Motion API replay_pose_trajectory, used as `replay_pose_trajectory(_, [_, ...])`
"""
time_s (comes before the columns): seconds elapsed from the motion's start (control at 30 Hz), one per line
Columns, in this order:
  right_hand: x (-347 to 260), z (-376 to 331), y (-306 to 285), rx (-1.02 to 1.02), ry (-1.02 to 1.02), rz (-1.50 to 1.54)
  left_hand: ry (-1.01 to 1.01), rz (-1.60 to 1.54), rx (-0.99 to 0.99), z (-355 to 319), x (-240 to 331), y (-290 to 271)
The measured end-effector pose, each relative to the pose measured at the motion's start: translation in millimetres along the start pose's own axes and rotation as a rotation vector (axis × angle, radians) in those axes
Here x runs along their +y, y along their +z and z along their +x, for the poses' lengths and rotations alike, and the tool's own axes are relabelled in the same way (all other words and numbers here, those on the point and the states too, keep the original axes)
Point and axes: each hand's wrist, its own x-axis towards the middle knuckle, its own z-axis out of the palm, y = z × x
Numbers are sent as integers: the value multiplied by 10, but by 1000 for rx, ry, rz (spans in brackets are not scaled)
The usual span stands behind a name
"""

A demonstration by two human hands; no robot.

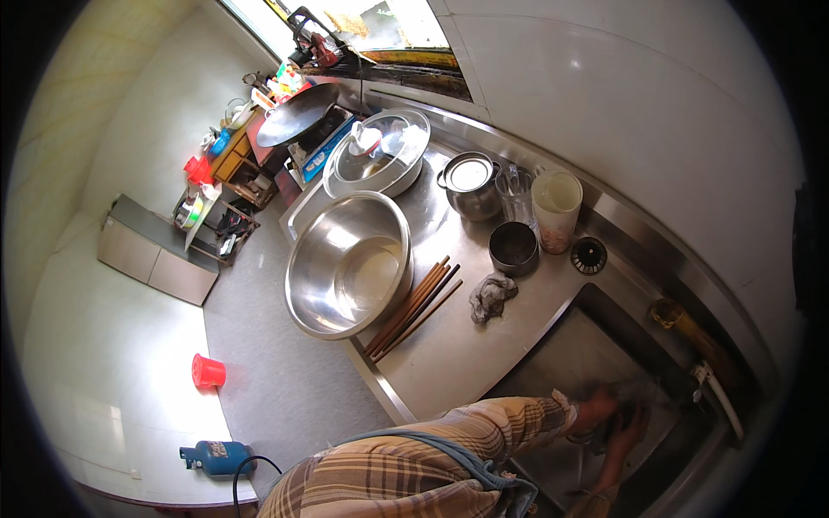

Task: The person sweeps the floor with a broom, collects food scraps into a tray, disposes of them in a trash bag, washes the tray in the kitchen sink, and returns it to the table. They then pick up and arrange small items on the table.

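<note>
Both of my hands are low in the steel sink (553, 352) at the lower right, close together. My left hand (594, 409) reaches in from a plaid sleeve with a frilled cuff. My right hand (627, 434) comes up from the lower edge, its fingers curled toward the left one. Between them is a dark, shiny thing, too blurred to name. A greyish, glassy smear, perhaps water, lies just beyond the fingers. At the sink's right side, a white hose (722, 401) hangs near the hands.
On the steel counter (432, 373) are a large basin (302, 289), several chopsticks (414, 308), a crumpled grey cloth (493, 298), a dark bowl (514, 249), a lidded pot (473, 205), glass mugs (516, 195), a tall cup (555, 211) and a drain strainer (589, 255). A wok (298, 116) stands farther back.
</note>
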Motion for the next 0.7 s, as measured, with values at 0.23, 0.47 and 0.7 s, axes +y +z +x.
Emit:
replay_pose_trajectory(0.23, [653, 336, 313, -150, -179, 24, 16, 182, -317, -40, 472, -142])
replay_pose_trajectory(0.47, [630, 224, 20, -142, 30, -246, 8, -424, -294, -39, 401, 107])
replay_pose_trajectory(0.7, [-118, 54, 46, -499, 80, 14, 385, 606, -33, 371, -763, 122])
